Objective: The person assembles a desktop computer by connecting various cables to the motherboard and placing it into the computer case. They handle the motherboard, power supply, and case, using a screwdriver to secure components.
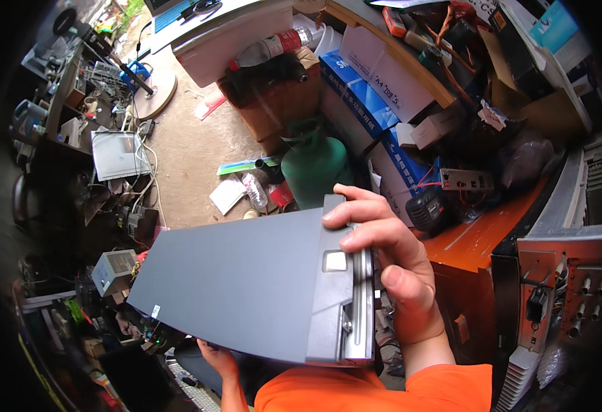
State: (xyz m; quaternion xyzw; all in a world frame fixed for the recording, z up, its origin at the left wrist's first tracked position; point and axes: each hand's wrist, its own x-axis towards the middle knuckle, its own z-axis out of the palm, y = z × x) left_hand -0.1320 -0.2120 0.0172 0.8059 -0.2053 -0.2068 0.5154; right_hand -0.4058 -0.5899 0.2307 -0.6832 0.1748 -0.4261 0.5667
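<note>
A dark grey, flat computer case (239,275) is held up in front of me, tilted, with its front panel toward the right. On that panel sits a pale square button (335,261). My right hand (400,257) grips the panel end, its fingers curled over the upper corner and the thumb against the front edge. Below the case's lower edge, my left hand (218,358) touches its underside; most of those fingers are hidden behind the case. A small white sticker (156,311) marks the lower left of the broad side.
A green gas cylinder (314,165) stands just beyond the case. Blue paper boxes (362,96) and a plastic bottle on a carton (270,48) lie farther back. To the right is an orange tabletop (483,237) with parts on it. Cables and electronics crowd the left.
</note>
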